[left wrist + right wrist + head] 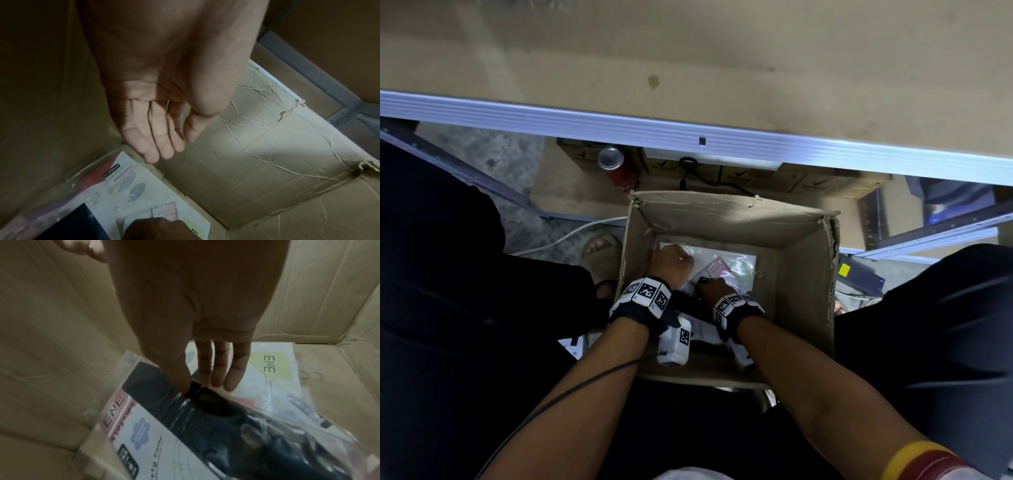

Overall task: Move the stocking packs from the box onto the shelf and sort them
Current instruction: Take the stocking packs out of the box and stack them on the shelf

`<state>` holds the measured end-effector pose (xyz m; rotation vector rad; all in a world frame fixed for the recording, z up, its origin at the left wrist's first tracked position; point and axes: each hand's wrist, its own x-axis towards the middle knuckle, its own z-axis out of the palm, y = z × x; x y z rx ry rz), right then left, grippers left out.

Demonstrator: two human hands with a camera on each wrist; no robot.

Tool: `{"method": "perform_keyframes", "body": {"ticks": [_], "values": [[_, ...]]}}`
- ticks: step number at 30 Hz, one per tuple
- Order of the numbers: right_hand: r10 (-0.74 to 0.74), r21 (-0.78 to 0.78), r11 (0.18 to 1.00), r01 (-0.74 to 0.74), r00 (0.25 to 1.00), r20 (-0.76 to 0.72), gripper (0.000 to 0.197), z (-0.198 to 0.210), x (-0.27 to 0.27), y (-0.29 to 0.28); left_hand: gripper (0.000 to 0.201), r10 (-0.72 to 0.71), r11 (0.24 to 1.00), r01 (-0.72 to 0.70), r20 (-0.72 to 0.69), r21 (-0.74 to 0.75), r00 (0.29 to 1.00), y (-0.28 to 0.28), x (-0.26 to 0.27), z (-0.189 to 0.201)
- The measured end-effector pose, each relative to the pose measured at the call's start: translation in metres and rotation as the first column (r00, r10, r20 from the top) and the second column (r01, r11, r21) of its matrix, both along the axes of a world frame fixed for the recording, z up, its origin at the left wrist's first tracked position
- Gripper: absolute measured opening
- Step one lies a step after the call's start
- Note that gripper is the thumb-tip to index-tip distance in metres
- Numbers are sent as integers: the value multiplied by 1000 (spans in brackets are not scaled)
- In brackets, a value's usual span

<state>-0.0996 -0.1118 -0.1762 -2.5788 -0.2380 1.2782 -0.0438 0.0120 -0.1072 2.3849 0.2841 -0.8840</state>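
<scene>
An open cardboard box [722, 209] stands on the floor below the shelf [688, 51]. Both hands reach deep into it. Flat stocking packs [736, 269] in clear plastic lie on its bottom. My left hand [170, 149] hovers with straight fingers over the far left corner, above a white pack printed STOCKING [131, 186], and holds nothing. My right hand [205, 384] pinches the top edge of a pack of black stockings [205, 426], thumb on its front; that pack is tilted up and blurred. Under it lies a pack with a green ENE label [271, 363].
The shelf's metal front rail [688, 133] runs just above and beyond the box. A red can [619, 171], flat cartons and a black cable sit on the lower level behind the box. A sandalled foot [599, 246] and a white cable lie to its left.
</scene>
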Motion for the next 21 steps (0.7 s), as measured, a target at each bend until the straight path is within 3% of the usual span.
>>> {"method": "perform_keyframes", "body": {"ticks": [8,11,18,21], "values": [[-6,73,997,9,999,-41,67,1,-16,-16,29,20,1000,-20,-17,-14,1000,3,-2,-4],[43,54,998,-38,995,-90,62,6,-18,-22,21,64,996,-65,-29,-61,998,6,-4,-7],[-37,38,998,42,993,-109,65,24,-11,-34,26,65,995,-69,-61,-75,996,8,-3,-6],[-92,-7,996,92,994,-64,48,44,9,-46,30,37,999,-39,-64,-36,997,6,-1,-5]]}}
